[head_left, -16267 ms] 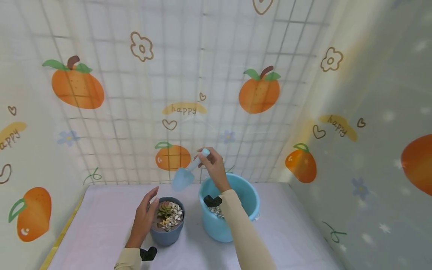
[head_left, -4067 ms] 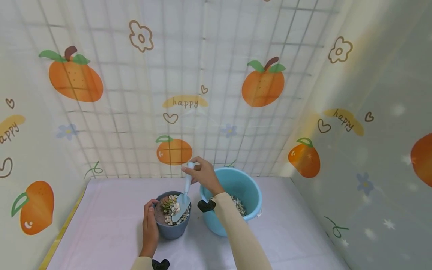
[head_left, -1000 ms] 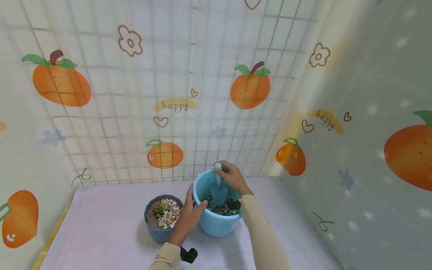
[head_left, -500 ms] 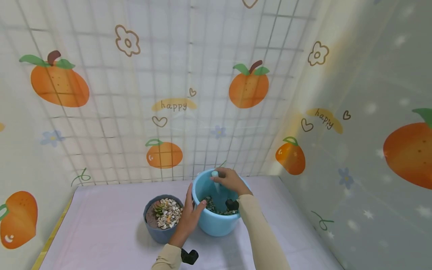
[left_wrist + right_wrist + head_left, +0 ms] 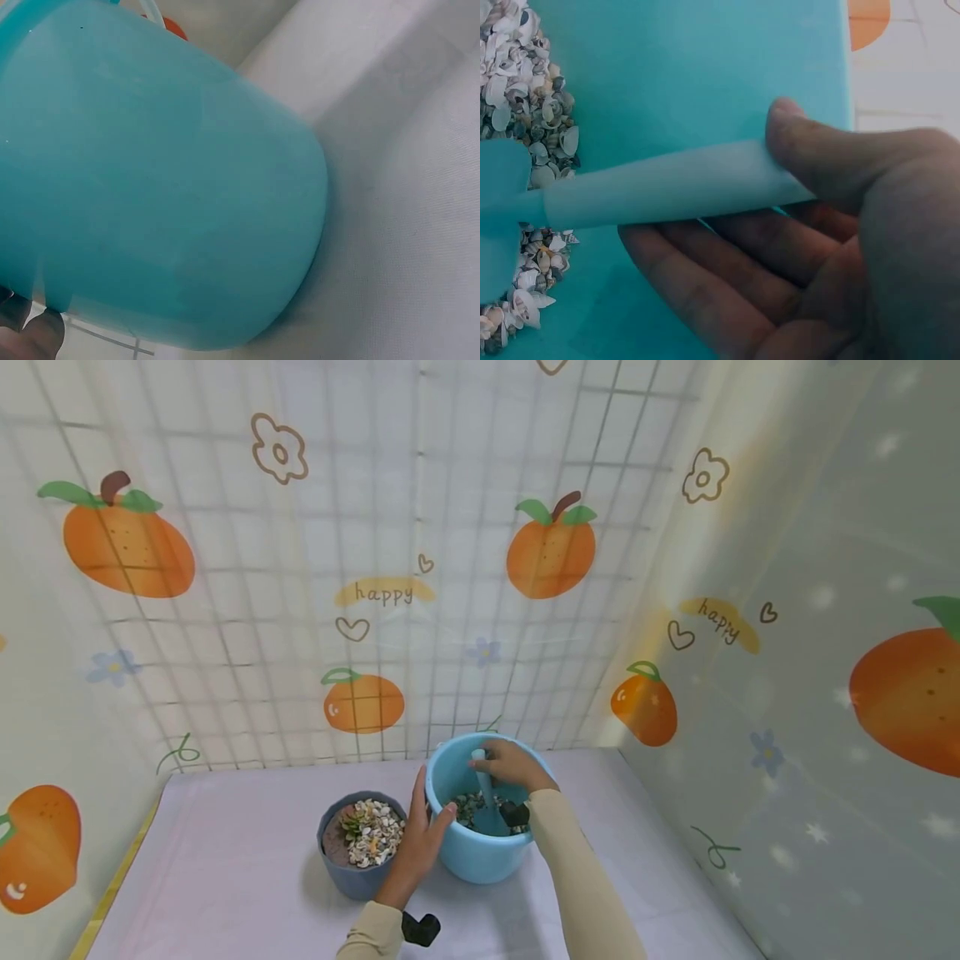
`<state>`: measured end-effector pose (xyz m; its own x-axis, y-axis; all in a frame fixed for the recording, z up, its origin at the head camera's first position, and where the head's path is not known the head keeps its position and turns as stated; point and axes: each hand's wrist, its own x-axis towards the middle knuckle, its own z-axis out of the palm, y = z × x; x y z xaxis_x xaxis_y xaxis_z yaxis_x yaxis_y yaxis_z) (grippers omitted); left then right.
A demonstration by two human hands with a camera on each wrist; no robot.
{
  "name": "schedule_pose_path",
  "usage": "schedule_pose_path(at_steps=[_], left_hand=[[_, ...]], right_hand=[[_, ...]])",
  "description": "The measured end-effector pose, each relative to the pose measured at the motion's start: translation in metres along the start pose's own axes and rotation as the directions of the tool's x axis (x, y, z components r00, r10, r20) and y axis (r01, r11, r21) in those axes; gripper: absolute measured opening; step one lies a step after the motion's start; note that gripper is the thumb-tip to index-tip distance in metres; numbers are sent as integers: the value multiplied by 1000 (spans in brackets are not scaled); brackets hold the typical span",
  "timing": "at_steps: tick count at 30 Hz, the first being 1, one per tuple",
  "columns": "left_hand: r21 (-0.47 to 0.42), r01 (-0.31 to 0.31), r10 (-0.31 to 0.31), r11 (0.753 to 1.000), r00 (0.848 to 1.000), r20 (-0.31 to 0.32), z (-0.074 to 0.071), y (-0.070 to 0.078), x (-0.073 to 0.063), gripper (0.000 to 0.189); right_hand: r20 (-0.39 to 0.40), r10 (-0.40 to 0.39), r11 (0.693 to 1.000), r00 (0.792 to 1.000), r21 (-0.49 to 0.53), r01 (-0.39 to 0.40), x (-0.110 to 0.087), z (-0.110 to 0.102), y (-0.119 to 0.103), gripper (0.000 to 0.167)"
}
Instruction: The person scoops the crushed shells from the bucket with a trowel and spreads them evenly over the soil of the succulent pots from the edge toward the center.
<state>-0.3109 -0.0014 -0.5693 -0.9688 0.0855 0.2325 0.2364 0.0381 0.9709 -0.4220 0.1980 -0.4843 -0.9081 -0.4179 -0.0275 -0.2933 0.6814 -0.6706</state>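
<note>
My right hand (image 5: 512,763) pinches the pale blue handle of a small trowel (image 5: 660,185) between thumb and fingers, inside a light blue bucket (image 5: 480,858). The trowel's blade points down among small shells (image 5: 551,127) on the bucket's bottom. My left hand (image 5: 422,839) rests against the bucket's left side, fingers straight and thumb at the rim. Its fingertips (image 5: 43,330) show at the bucket wall in the left wrist view. Left of that hand stands a grey-blue pot (image 5: 352,883) with a green succulent (image 5: 351,824) and a layer of shells (image 5: 378,839) on its right part.
A pale cloth (image 5: 232,852) covers the table. Behind it hangs a curtain (image 5: 450,685) with orange fruit prints before a wire grid, and a printed side curtain (image 5: 795,693) stands at the right. The pot and bucket stand close together.
Several seconds ago the trowel was over the pot and my left hand held the pot. Now my left hand is at the bucket; within the last second the trowel went lower into the shells.
</note>
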Motion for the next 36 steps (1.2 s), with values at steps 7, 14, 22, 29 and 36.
schedule_pose_path(at_steps=[7,14,22,29,36], left_hand=[[5,-26,26,1000,1000,-13,1,0,0,83],[2,-33,33,999,999,1,1,1,-2,83],[-22,-41,41,999,999,10,1,0,-1,82],[-24,-40,40,999,999,9,1,1,-2,83],[-30,-54,55,998,998,9,1,0,-2,83]], right_hand=[[85,19,998,996,56,-24,-2,-1,-1,21],[53,75,994,996,73,-79,-4,1,0,22],[-5,144,986,990,91,-143,-4,3,-1,23],[-25,68,981,997,183,-62,-1,2,4,27],[-31,17,966,999,259,-8,0,-1,6,27]])
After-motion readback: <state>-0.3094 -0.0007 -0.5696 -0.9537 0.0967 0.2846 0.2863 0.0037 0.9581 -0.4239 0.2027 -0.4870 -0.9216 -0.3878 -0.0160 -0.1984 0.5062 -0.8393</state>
